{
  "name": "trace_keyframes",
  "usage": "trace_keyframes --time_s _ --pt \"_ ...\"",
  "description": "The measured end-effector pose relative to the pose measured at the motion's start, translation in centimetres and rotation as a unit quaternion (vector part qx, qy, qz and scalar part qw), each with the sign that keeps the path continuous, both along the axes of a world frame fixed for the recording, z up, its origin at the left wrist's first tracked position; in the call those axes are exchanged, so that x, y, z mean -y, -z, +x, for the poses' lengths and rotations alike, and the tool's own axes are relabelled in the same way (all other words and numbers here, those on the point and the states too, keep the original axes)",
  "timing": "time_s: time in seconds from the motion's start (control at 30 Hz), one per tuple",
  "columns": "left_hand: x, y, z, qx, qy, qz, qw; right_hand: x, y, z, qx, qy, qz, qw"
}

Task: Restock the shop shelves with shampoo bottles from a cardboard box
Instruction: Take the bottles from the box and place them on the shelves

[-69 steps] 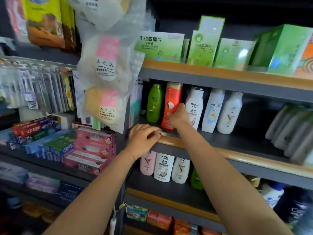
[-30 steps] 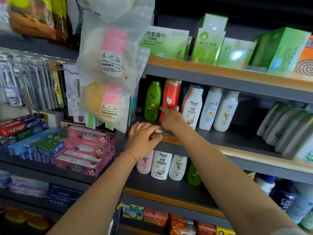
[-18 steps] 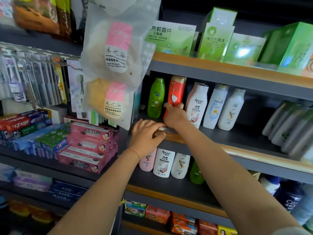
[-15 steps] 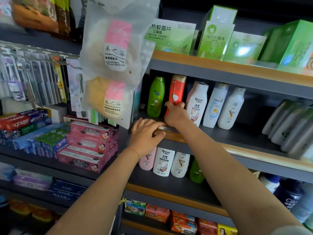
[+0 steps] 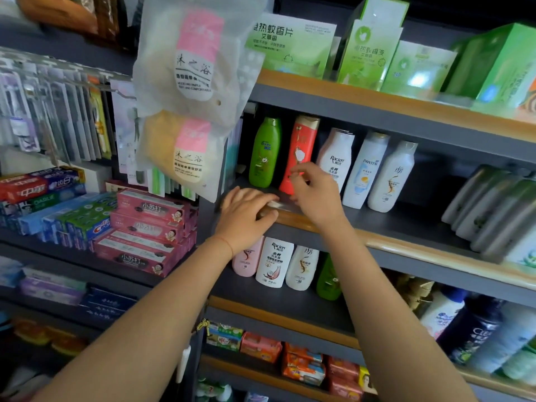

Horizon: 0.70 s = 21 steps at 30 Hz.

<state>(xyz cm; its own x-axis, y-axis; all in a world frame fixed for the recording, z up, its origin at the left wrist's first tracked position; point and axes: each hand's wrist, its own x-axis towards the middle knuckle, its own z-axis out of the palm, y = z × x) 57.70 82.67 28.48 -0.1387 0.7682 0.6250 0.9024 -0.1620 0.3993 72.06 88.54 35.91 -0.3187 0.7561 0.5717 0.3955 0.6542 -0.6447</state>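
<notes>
The tall red plastic shampoo bottle (image 5: 300, 152) stands upright just beyond the right hand (image 5: 314, 195), whose loosely curled fingers hold nothing; the left hand (image 5: 245, 219) grips the wooden shelf edge (image 5: 377, 242).

Left hand (image 5: 246, 217) rests curled over the wooden front edge of the shelf (image 5: 406, 245). Right hand (image 5: 316, 195) is at the red bottle (image 5: 301, 149), fingers loosely curled against its lower front, green bottle (image 5: 264, 152) just beside, white bottles (image 5: 365, 169) right.
</notes>
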Motion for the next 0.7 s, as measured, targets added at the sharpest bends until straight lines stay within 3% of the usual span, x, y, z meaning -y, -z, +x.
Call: trace_keyframes --time_s 0.1,0.23,0.33,0.43,0.53,0.6,0.7 --pt "1.9 0.8 0.7 -0.041 0.001 0.051 0.998 4.2 1.8 1.3 -0.091 -0.095 -0.068 0.989" --pt "8.3 7.4 1.5 -0.026 -0.027 0.139 0.99 8.4 6.4 1.2 -0.169 -0.108 -0.035 0.979" --pt "13.3 17.0 -0.4 0.141 -0.081 -0.033 0.986 10.9 12.1 -1.7 -0.166 -0.153 -0.125 0.966" --pt "20.0 26.6 -3.1 0.299 -0.176 -0.241 0.906 14.0 22.2 -5.8 -0.026 -0.218 -0.294 0.93" --pt "28.0 35.9 -5.0 0.381 -0.262 -0.366 0.807 18.5 34.3 -9.1 0.13 -0.23 -0.428 0.864" --pt "33.4 41.6 -5.4 0.377 -0.321 -0.447 0.745 22.0 41.5 -10.3 0.2 -0.23 -0.509 0.805" --pt "40.7 46.9 -4.8 0.275 -0.409 -0.546 0.677 26.7 50.6 -11.4 0.301 -0.22 -0.571 0.731"
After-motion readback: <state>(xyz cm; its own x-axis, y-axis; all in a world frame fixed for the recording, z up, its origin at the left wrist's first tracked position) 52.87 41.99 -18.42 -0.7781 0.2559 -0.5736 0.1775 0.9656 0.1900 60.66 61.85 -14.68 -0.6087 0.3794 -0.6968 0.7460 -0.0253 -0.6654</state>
